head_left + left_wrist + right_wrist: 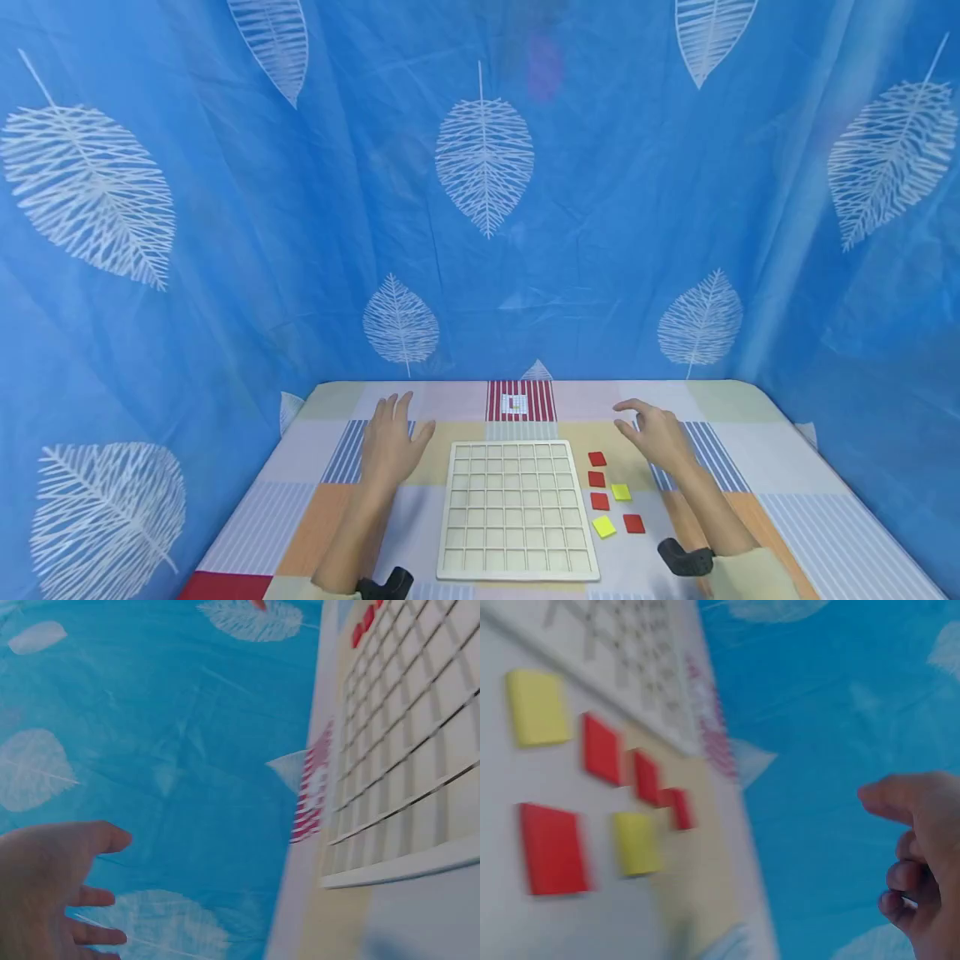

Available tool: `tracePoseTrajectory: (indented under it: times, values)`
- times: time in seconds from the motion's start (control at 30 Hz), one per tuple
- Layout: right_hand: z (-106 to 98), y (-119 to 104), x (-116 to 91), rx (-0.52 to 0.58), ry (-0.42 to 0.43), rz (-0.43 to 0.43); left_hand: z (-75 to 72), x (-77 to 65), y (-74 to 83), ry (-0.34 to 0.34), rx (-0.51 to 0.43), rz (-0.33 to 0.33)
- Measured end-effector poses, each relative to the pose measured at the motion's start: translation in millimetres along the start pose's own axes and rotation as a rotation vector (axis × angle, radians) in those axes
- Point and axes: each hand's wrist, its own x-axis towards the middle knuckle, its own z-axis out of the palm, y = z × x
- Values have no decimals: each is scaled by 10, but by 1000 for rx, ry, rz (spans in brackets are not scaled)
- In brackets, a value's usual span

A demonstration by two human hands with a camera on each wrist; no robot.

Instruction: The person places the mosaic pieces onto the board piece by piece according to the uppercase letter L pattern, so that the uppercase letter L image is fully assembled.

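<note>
A cream square tray with a grid of shallow compartments lies on the table; no tiles sit in it. To its right are several red square tiles and two yellow ones, one yellow tile close by the tray's edge. My left hand hovers left of the tray with fingers extended, holding nothing. On the other side my right hand is raised above the table beyond the tiles, its fingers loosely bent; nothing is visible in its grasp. In the right wrist view the red tile and others look blurred.
A small white card with a grid and coloured marks lies behind the tray on a red-striped patch. The table wears a patchwork cloth. Blue curtains with white leaf prints hang behind and on both sides.
</note>
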Motion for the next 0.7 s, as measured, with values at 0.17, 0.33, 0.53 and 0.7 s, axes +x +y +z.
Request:
tracePoseTrajectory:
  times: [0.17,0.33,0.53,0.7]
  values:
    - [323,213,-45,120,-138,90,297,-151,-34,-4,-134,-15]
    - [531,382,-95,223,-228,179,612,-306,-106,-80,-291,-61]
    - [638,446,-174,259,-273,172,901,-501,-271,-259,-456,7]
    - [667,426,-207,242,-276,186,1008,-607,-323,-332,-402,32]
